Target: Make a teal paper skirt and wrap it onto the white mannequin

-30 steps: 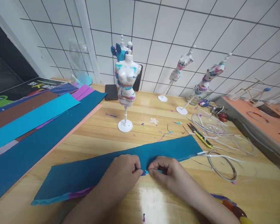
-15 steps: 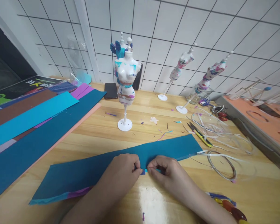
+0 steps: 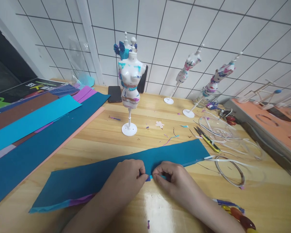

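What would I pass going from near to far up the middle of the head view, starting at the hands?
Left hand and right hand pinching the edge of the teal felt strip → white doll mannequin on a round stand → black phone lying flat → white tiled wall.

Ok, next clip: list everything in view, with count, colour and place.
teal felt strip: one, teal, near table edge under both hands
small felt scrap: one, blue-purple, pinched between fingertips
white dress-form mannequins: four, white with paint marks, table back
felt sheets: several, teal, blue, brown, purple, pink, left
black phone: one, black, behind front mannequin
yellow-handled snips: one, right of centre
clear plastic rings: several, right
left hand: grip on scrap
right hand: grip on scrap
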Motion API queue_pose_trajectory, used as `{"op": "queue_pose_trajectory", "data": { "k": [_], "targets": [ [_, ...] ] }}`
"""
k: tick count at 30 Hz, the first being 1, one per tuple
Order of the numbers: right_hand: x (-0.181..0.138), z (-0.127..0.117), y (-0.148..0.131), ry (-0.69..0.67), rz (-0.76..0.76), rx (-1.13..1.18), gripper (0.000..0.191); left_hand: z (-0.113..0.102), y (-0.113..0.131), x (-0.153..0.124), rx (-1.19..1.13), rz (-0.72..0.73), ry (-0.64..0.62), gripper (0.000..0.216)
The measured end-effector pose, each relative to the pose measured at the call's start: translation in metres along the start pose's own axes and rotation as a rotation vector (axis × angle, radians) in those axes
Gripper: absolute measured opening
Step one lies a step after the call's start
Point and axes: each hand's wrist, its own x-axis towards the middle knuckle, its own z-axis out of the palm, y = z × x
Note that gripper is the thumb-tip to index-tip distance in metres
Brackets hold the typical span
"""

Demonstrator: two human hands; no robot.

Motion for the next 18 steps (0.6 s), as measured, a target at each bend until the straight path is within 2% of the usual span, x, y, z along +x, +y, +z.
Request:
{"op": "queue_pose_trajectory", "data": {
  "k": [11, 18],
  "targets": [
    [0.0, 0.003, 0.003, 0.025, -0.027, -0.003, 0.016, 0.011, -0.002, 0.004, 0.139, -0.026, 0.086, 0.019],
    [-0.002, 0.0, 0.004, 0.007, -0.04, 0.022, 0.016, 0.013, 0.0, 0.004, 0.14, -0.068, 0.083, 0.015]
  ]
}}
